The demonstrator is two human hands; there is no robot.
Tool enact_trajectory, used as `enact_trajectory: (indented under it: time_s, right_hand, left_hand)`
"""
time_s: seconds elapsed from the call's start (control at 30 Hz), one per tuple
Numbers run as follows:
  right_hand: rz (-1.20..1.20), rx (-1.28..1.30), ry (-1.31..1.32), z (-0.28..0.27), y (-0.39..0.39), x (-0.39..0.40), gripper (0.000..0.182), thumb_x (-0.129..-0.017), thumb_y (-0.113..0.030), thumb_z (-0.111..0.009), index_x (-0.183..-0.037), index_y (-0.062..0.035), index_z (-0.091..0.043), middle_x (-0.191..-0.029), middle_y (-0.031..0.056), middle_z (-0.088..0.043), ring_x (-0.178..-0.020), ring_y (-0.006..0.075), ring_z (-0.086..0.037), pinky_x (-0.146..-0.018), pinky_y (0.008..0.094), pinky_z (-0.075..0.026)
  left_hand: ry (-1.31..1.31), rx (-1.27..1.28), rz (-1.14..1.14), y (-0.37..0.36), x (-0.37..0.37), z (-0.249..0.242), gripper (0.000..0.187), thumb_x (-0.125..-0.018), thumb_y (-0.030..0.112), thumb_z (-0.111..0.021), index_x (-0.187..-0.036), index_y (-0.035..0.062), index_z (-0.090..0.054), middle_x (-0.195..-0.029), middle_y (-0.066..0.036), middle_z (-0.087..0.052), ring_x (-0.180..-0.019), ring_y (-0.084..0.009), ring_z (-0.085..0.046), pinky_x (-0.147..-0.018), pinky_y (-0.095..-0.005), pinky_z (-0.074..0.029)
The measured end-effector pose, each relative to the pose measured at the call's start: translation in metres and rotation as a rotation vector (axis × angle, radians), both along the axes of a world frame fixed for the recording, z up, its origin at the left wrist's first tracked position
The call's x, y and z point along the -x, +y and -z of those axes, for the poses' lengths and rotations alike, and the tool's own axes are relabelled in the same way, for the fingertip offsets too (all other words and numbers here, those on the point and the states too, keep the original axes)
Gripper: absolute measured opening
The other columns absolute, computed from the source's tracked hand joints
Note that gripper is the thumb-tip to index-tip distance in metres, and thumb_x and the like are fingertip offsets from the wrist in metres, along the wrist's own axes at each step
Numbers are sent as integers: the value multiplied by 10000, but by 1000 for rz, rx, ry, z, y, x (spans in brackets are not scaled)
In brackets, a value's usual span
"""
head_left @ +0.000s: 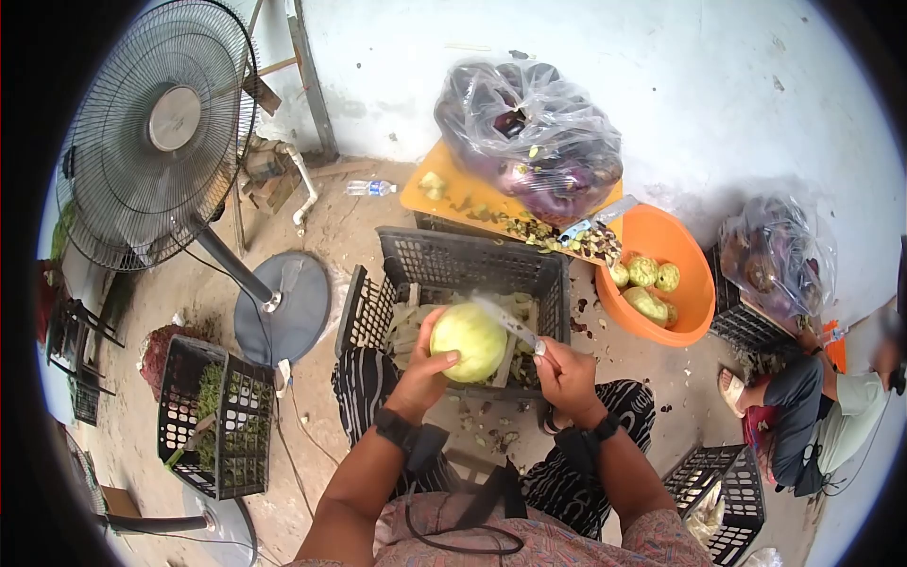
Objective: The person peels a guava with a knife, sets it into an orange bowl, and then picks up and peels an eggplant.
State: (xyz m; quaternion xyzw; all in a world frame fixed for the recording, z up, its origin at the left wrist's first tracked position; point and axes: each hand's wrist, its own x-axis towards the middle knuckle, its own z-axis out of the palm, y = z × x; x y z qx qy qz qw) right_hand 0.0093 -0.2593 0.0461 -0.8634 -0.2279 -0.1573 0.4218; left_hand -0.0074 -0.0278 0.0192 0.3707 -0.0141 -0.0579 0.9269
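A round, pale green vegetable (470,342) rests in my left hand (427,364), whose fingers curve round its left side. My right hand (567,376) is closed on the handle of a knife (507,321). The blade is smeared by motion and reaches to the vegetable's upper right side. Both hands are above a black plastic crate (472,260) that holds long pale strips and scraps.
Behind the crate, an orange board (420,194) bears a bag of purple eggplants (529,142), peelings and another knife (576,230). An orange basin (694,269) holds pale peeled vegetables. A fan (175,118) stands left; a seated person (822,406) is at right.
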Motion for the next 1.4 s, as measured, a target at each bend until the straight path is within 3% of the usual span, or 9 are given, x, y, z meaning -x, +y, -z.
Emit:
enact_trajectory:
  time_s: [0.23, 0.43, 0.8, 0.9, 1.0, 1.33, 1.4]
  right_hand:
    - [-110, 143, -184, 7, 2, 0, 236, -767, -172, -677, -989, -101, -645, -675, 68, -607, -561, 260, -595, -513, 350, -470]
    - [-139, 146, -268, 6, 1, -3, 260, -739, -142, -692, -973, -37, -649, -650, 86, -607, -513, 244, -587, -473, 325, -471]
    - [39, 135, -188, 3, -4, -7, 261, -764, -141, -674, -1008, -48, -654, -670, 87, -621, -551, 260, -606, -504, 327, -482]
    - [-42, 79, -102, 2, -4, -1, 230, -781, -199, -664, -993, -113, -642, -685, 74, -605, -596, 280, -594, -533, 372, -469]
    - [-104, 167, -171, 5, -3, 0, 233, -768, -195, -676, -986, -117, -645, -677, 59, -605, -575, 261, -592, -516, 361, -464]
    - [-134, 152, -204, 1, -1, 0, 257, -738, -169, -701, -981, -109, -641, -657, 42, -595, -551, 243, -587, -498, 347, -457]
    - [-143, 169, -261, 1, -2, -2, 262, -719, -144, -703, -958, -50, -658, -644, 77, -610, -511, 247, -590, -465, 331, -468]
  left_hand:
    - [-5, -217, -28, -4, -5, -1, 818, -691, -34, -716, -1401, 76, -324, -1246, -88, -504, -1127, -194, -520, -952, -325, -443]
    - [-19, -301, -34, -6, -4, 0, 805, -675, -33, -733, -1377, 63, -351, -1226, -86, -521, -1110, -186, -534, -929, -315, -465]
    - [-43, -270, -19, -6, 0, -5, 762, -679, -23, -724, -1352, 69, -378, -1228, -80, -521, -1113, -184, -533, -931, -311, -467]
    - [-22, -284, -42, -6, 0, -8, 761, -679, -24, -724, -1351, 67, -378, -1224, -83, -523, -1112, -183, -532, -933, -311, -465]
    - [-14, -304, -50, -5, -2, -5, 761, -680, -25, -723, -1352, 66, -378, -1219, -84, -524, -1110, -182, -531, -932, -311, -465]
    - [-31, -271, -38, -5, -2, -2, 759, -682, -27, -725, -1352, 69, -380, -1215, -81, -526, -1108, -182, -534, -930, -315, -465]
    - [-29, -270, -34, -5, -2, -2, 757, -683, -27, -725, -1351, 68, -382, -1214, -82, -527, -1108, -182, -534, -930, -316, -465]
